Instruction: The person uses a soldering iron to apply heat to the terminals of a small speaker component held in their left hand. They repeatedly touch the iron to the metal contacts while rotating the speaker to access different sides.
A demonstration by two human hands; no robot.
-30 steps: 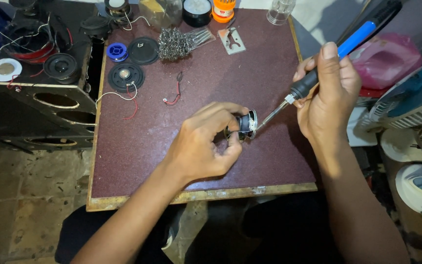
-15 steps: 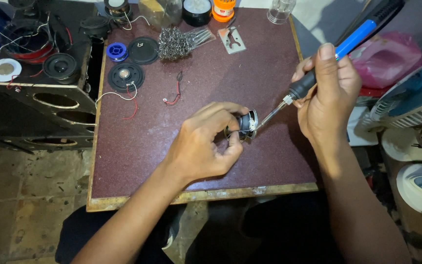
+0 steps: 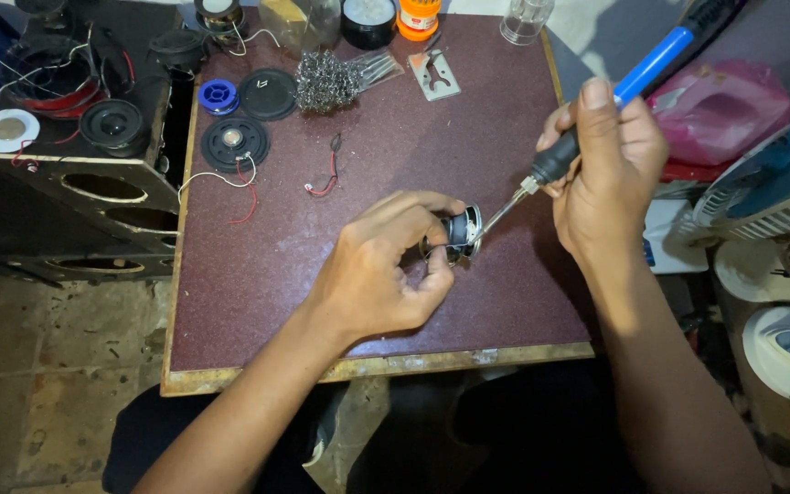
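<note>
Now soldering iron (image 3: 596, 119) tip meets hand-held small speaker (image 3: 462, 230).

A: What's being worked on?
B: Small round speaker (image 3: 460, 232), black with a silvery metal rim. It's tipped on its side, rim facing right, just above the maroon surface (image 3: 395, 311) near centre.
A: And the tool?
B: Soldering iron (image 3: 596, 114), blue handle with a black grip collar and a thin metal shaft. It slants from upper right down to lower left, tip touching the speaker's rim.
A: Fully visible?
B: No, the speaker's left half is hidden by fingers.
</note>
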